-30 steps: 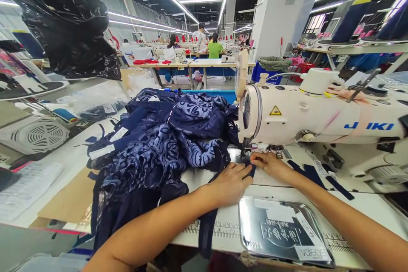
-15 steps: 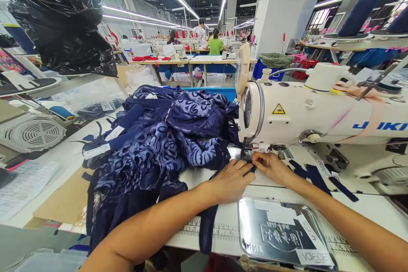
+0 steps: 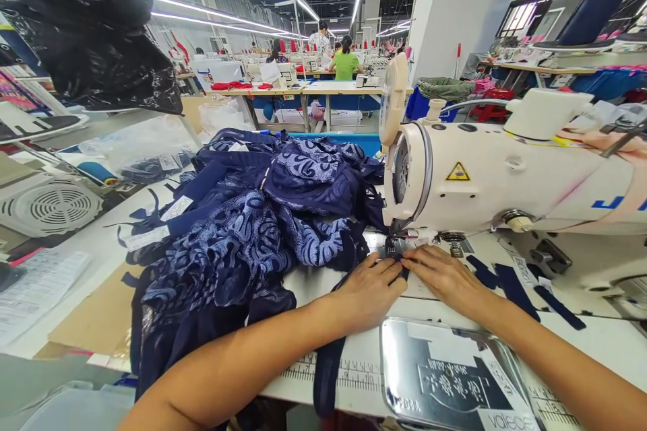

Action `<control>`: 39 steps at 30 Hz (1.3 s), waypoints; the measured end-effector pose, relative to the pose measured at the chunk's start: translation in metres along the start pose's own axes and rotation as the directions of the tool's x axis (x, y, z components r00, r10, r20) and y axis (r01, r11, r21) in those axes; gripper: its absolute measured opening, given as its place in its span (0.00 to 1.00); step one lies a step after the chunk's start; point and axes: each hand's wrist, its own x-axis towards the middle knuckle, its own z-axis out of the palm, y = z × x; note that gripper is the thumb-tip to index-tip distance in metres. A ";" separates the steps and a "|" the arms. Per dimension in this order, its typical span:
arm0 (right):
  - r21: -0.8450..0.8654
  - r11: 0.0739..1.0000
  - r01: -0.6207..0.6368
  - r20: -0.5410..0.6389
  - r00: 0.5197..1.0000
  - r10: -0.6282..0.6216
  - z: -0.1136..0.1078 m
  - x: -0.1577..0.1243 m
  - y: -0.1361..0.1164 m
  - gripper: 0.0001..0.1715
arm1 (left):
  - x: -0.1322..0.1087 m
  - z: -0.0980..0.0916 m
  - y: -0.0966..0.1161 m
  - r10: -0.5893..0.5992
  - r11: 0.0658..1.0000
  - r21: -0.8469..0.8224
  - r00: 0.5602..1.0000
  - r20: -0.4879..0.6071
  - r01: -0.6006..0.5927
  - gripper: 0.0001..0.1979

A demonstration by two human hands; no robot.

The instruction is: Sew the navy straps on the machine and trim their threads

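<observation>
A sewing machine [image 3: 455,182] stands at right, its needle area over the metal plate [image 3: 377,242]. Close in front of the presser foot, my left hand [image 3: 371,289] is closed on a navy fabric strap [image 3: 331,370], whose tail hangs over the table's front edge. My right hand [image 3: 447,279] is at the same small piece, fingers together and reaching toward the foot; its thumb is hidden. The fabric between my fingertips is mostly covered. Left of the machine lies a heap of navy and light-blue patterned lace garments [image 3: 237,236], with white labels [image 3: 146,238] on some.
Navy strips [image 3: 515,289] lie under the machine's arm. A shiny metal plate [image 3: 455,377] with labels sits at the table's front, by a printed ruler scale [image 3: 358,377]. Cardboard [image 3: 94,316] and papers [image 3: 40,289] are at left. A black plastic bag [image 3: 101,34] hangs upper left. Co-workers sit farther back.
My right hand has gone from a fingertip pinch to straighter fingers laid near the foot. My left hand stays by the strap. The view has shifted slightly, so the machine appears farther right.
</observation>
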 end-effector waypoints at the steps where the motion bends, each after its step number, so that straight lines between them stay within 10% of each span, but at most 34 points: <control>1: -0.032 0.999 0.010 0.016 1.000 -0.009 0.000 0.000 -0.001 0.17 | 0.000 0.000 -0.001 0.000 1.000 -0.009 1.000 -0.002 0.000 0.13; 11: -0.157 0.987 0.012 0.056 0.998 -0.003 0.006 0.002 -0.002 0.20 | -0.004 -0.005 -0.014 -0.199 0.972 -0.115 0.979 0.053 0.204 0.20; 39: -0.168 0.983 -0.070 0.071 0.994 0.083 0.009 0.008 0.009 0.28 | 0.005 -0.006 -0.014 -0.257 0.963 -0.055 0.962 0.096 0.263 0.19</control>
